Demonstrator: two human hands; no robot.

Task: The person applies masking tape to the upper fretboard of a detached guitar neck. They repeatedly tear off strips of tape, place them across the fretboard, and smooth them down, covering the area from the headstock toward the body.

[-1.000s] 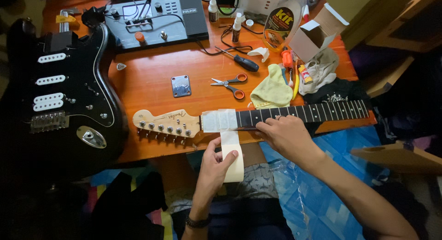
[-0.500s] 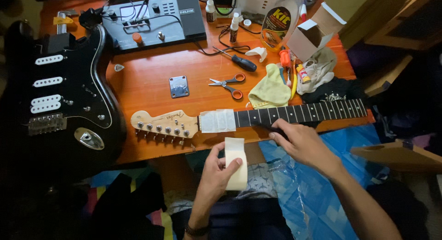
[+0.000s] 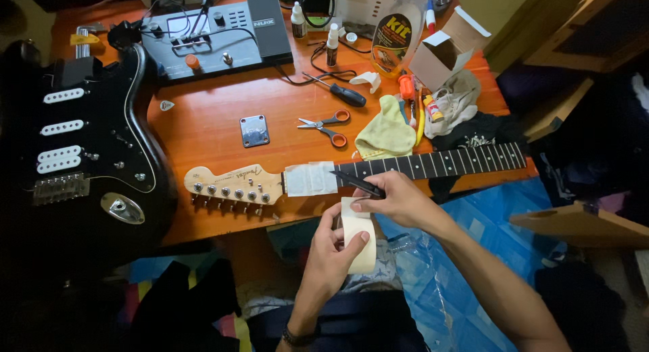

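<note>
1. Left hand comes up from the bottom edge, fingers curled round a pale strip of tape, thumb pressed on its face; the strip's lower end curves away behind the palm and is hidden.
2. Right hand pinches a slim dark tool between thumb and fingers at the top end of the strip; whether it is a blade or tweezers is hard to make out.
3. Black guitar body lies at the left end of the orange table. Its left side melts into shadow and its lower edge hangs past the table's near edge.
4. Detached guitar neck lies along the near edge of the table, just above both hands. A white taped patch covers it beside the headstock; the right hand hides a small stretch of the fretboard.
5. Grey effects unit sits at the far edge, its top cut off by the frame.
6. Yellow cloth lies just beyond the neck, with an open cardboard box farther back.
7. Orange-handled scissors and a black-handled screwdriver lie mid-table.
8. Square metal plate rests left of the scissors.
9. Small bottles stand at the back, too small to tell apart.
</note>
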